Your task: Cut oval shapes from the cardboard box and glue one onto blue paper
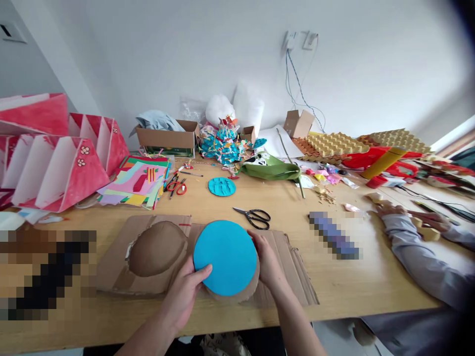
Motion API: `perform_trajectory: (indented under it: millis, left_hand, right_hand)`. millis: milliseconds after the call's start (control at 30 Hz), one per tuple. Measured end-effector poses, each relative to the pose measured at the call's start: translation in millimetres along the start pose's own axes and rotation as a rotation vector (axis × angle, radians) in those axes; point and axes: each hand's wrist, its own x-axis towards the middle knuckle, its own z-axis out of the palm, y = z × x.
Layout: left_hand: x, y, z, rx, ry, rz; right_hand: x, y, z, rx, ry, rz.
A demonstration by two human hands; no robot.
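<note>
A blue paper disc lies over a slightly larger round of brown cardboard, whose edge shows at the lower right. My left hand grips the left edge, thumb on top of the blue face and fingers hidden underneath. At the right edge my right hand is closed round the rim. Under both hands is a cardboard sheet with a round hole cut in its left part. Black-handled scissors rest just beyond the disc.
Further back lie a textured blue round, red-handled scissors and coloured paper sheets. Pink-and-white folded panels stand at left. Egg trays sit at the back right. Another person's sleeved arms reach over the table at right.
</note>
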Motion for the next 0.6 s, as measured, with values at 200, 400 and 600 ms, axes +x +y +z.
perform_trajectory:
  millis: [200,400,600]
  left_hand:
    - [0.5,-5.4,-0.1,0.105,0.075,0.112]
    - [1.2,-7.4,5.0,0.246,0.136,0.172]
    - [-12.4,13.2,-1.5,0.378,0.06,0.327]
  right_hand:
    - [-12.5,-26.0,-31.4,0.91,-0.091,0.482]
    - [-31.8,-45.8,-15.3,0.807,-0.06,0.44]
    - [29.1,-37.2,-26.8,0.755,0.05,0.426]
